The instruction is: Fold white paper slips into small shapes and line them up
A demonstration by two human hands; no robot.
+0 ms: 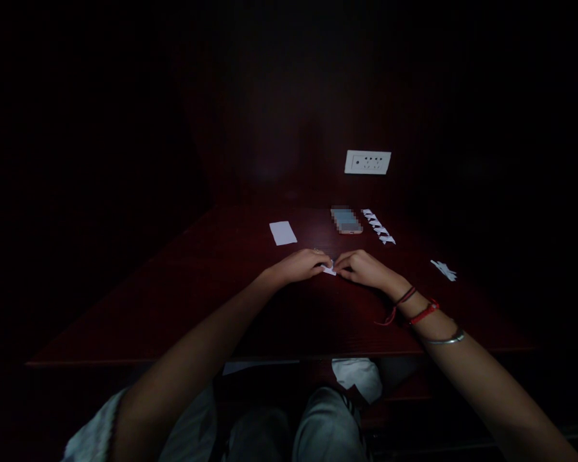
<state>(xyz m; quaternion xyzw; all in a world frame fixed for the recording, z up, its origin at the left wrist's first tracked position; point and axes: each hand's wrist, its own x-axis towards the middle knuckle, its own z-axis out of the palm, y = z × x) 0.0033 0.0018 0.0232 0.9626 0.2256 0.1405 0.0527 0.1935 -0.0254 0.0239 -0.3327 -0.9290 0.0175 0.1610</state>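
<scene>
A small white piece of paper point(328, 269) lies on the dark red table point(212, 301), pinched between both hands. My left hand point(302, 264) has its fingers closed on the paper's left end. My right hand point(363, 267) has its fingers closed on the right end; red and dark threads and a metal bangle sit on that wrist. Most of the paper is hidden by the fingers.
A flat white sheet point(283, 232) lies beyond my left hand. A phone point(346, 220) lies farther back, with a row of several small folded white pieces point(378, 226) beside it. More folded paper point(444, 269) lies at the right. A white wall socket point(367, 162) is behind. The room is very dark.
</scene>
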